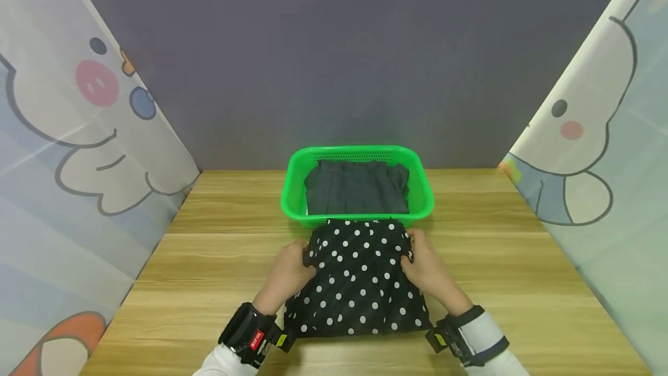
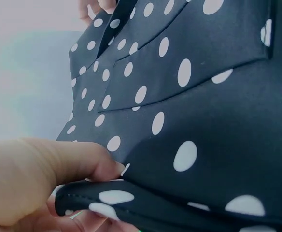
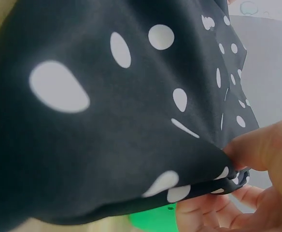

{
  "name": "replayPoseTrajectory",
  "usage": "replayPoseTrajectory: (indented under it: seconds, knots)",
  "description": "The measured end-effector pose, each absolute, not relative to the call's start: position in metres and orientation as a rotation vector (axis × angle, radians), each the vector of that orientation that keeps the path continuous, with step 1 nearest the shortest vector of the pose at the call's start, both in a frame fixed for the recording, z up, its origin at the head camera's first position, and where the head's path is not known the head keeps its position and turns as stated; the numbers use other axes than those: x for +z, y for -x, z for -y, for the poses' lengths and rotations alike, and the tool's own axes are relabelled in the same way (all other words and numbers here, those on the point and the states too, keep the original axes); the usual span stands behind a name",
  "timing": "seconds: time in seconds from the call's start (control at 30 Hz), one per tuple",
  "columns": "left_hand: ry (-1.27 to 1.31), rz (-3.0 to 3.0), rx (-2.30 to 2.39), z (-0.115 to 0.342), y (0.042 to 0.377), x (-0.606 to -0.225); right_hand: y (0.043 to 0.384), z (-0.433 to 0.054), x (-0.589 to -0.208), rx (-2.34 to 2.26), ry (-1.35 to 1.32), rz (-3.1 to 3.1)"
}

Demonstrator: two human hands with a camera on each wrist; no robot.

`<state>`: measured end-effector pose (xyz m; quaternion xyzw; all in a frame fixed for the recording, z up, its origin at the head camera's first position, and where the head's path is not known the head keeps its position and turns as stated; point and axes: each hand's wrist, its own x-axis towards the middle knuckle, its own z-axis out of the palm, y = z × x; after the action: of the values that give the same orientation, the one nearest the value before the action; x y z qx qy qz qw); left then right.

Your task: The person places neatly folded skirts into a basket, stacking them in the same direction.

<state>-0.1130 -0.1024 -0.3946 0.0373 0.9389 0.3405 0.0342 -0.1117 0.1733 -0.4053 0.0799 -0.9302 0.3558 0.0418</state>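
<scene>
A black garment with white polka dots [image 1: 360, 283] is held up in front of the green basket, its upper edge overlapping the basket's near rim. My left hand [image 1: 289, 274] pinches its left edge, with the thumb on the near face. On the other side my right hand [image 1: 428, 266] grips the right edge. In the left wrist view, a stitched hem and seam lines show on the polka-dot garment [image 2: 179, 121], beside the left thumb. From the right wrist, folded layers of the garment [image 3: 131, 130] lie between thumb and fingers. Its exact kind is unclear.
The green plastic basket [image 1: 427, 196] stands at the table's back edge, with folded dark grey cloth [image 1: 357, 187] inside. A wooden table [image 1: 219, 237] spreads around it. Behind rises a dark grey panel [image 1: 344, 57], and cartoon-printed sheets [image 1: 47, 190] flank both sides.
</scene>
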Motion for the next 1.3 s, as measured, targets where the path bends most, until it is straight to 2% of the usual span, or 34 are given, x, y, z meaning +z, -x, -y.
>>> replayPoseTrajectory:
  seconds: [0.3, 0.83, 1.3]
  knots:
    - [-0.186, -2.947, 1.050, 0.098, 0.130, -0.371, 0.126, -0.178, -0.384, 1.032, -0.281, 2.794]
    - [-0.254, -3.098, 0.924, 0.084, 0.189, -0.332, 0.185, -0.191, -0.347, 0.911, -0.358, 2.727]
    - [-0.317, -3.195, 0.829, 0.080, 0.238, -0.304, 0.227, -0.193, -0.303, 0.917, -0.291, 2.838]
